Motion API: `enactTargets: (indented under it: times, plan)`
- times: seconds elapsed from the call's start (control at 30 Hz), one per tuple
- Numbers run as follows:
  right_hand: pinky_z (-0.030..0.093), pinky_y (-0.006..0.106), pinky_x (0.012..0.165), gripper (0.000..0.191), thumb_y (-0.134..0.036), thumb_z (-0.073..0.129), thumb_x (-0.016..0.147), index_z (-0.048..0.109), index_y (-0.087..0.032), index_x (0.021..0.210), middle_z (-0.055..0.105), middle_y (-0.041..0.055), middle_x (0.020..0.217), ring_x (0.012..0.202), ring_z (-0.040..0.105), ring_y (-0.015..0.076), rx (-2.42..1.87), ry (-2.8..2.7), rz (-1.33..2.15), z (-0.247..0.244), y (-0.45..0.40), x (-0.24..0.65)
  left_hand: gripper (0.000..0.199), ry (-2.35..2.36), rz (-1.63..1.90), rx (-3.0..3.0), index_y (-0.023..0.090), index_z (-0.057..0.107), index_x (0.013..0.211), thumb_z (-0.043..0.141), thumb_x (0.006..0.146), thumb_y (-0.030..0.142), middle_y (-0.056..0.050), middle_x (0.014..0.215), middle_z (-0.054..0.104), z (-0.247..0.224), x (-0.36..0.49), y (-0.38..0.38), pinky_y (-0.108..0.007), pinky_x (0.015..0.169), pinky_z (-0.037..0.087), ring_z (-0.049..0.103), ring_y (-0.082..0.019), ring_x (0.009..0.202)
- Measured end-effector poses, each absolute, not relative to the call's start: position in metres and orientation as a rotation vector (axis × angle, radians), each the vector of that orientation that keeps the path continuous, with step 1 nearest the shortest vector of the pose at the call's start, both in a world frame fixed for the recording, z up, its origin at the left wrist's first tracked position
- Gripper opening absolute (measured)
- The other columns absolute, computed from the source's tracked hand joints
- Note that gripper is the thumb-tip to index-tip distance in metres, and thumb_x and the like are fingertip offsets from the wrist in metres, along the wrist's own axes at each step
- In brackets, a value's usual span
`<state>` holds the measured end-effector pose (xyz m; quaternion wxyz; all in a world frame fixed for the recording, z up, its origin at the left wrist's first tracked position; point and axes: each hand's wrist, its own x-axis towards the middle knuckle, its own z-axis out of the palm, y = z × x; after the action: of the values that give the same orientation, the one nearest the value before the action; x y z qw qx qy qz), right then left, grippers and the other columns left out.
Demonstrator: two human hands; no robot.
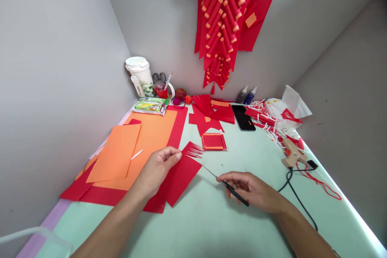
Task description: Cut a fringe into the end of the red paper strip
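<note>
My left hand (pixel 161 165) pinches a red paper sheet (pixel 183 179) near its upper left edge. Several narrow strips are cut into the sheet's far end, forming a fringe (pixel 193 151). To the right, my right hand (pixel 249 187) is closed around black-handled scissors (pixel 234 192), seen edge-on. Their thin metal blades point toward the right corner of the sheet, at the base of the fringe. Whether they touch the paper, I cannot tell. Just beyond the fringe lies a small flat red piece with orange edges (pixel 214 142).
Orange sheets (pixel 116 153) overlie red paper at left. Red paper pieces (pixel 208 115) and a phone (pixel 243 117) lie farther back. A glue gun (pixel 293 153) with a black cord sits right, near white shreds (pixel 270 127). A white cup (pixel 140 74) stands back left. Red paper firecrackers (pixel 220 20) hang on the wall.
</note>
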<state>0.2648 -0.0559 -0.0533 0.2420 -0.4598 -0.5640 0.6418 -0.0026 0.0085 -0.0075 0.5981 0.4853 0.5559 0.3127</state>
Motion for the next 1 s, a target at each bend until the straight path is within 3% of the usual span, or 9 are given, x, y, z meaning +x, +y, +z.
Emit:
enactTargets:
  times: [1.0]
  plan:
    - [0.036,0.021,0.058,0.032,-0.021,0.059,0.081,0.062,-0.025,0.112,0.043,-0.0029,0.072,0.065,0.043,0.0105,-1.264,-1.526,1.761,-0.0552,-0.0569,0.2601,0.023,1.296,0.649,1.101,0.02,0.056,0.074,0.062,0.075,0.043,0.005,0.063,0.056,-0.0086,0.0014,0.0057,-0.017,0.049,0.037,0.048,-0.009,0.054]
